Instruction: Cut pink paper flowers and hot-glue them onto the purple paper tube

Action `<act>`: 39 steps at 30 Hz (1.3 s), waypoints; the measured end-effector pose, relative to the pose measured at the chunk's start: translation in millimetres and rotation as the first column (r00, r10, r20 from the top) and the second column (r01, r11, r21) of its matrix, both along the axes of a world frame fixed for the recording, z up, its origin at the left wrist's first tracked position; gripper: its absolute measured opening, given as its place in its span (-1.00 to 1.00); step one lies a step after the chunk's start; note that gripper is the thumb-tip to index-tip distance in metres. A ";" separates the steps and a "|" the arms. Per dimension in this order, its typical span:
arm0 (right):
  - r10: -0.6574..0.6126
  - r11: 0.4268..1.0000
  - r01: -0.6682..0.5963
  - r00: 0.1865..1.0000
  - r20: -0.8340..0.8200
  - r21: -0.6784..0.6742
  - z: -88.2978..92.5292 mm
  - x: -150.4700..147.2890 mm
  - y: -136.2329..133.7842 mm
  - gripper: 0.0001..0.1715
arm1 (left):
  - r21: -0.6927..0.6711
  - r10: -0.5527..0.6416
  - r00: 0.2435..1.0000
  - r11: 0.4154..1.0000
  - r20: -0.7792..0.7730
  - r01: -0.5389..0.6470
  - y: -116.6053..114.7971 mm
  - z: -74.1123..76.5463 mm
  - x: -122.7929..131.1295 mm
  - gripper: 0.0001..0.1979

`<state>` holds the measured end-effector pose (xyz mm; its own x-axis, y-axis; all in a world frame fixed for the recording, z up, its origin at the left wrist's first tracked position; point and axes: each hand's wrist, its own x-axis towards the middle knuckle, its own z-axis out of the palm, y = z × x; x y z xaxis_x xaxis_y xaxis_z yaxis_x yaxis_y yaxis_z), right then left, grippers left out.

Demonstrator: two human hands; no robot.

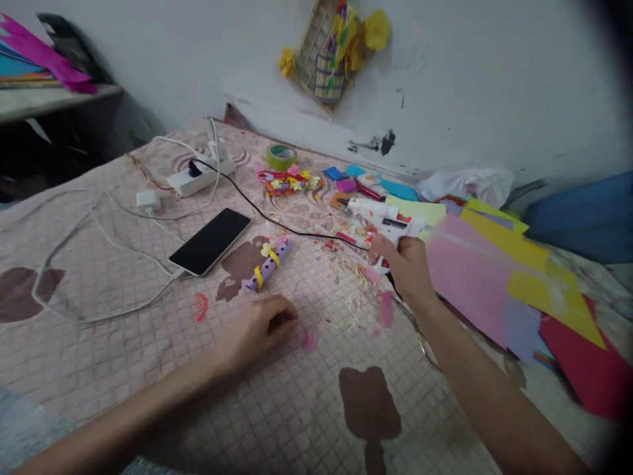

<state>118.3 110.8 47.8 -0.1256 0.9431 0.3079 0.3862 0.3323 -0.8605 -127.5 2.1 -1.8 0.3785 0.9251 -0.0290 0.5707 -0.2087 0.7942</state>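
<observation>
My right hand [403, 264] is closed around the handle of a white hot glue gun [376, 211], whose nozzle points left. A clear glue stick [459, 237] sticks out of its back, and a black cord [277, 224] runs from it. My left hand [270, 321] rests on the cloth with curled fingers; whatever they may hold is hidden. Beside its fingertips lies a small pink paper scrap [309, 340]. Just beyond that hand is a purple paper roll [270, 266] with dark dots, a yellow strip wound round it and small paper flowers.
A phone [211, 241] with a white cable lies left, near a power strip [198, 177]. Green tape [281, 157] and a pile of paper bits [289, 181] are at the back. Coloured paper sheets [469, 264] cover the right side. Scissors [363, 190] lie behind the glue gun.
</observation>
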 end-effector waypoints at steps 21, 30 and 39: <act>0.074 0.990 -0.075 0.997 -0.010 -0.124 -23.1 9.2 -53.4 -0.66 | 0.102 -0.100 0.974 0.987 -0.202 0.123 -6.7 1.7 30.3 -0.93; 0.101 0.986 -0.104 0.994 -0.032 -0.127 -27.4 9.4 -56.3 -0.66 | 0.183 -0.307 0.917 0.916 -0.254 0.357 -5.8 12.7 35.8 -0.83; 0.103 0.988 -0.105 0.994 -0.021 -0.117 -29.7 10.6 -57.2 -0.68 | 0.170 -0.219 0.937 0.947 -0.273 0.271 -9.1 8.6 30.5 -0.82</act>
<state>128.8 53.6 18.1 -0.2214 0.9549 0.1981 0.3418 0.2662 -0.9013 -97.0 -7.1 6.8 0.5991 0.8002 0.0266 0.6538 -0.5081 0.5607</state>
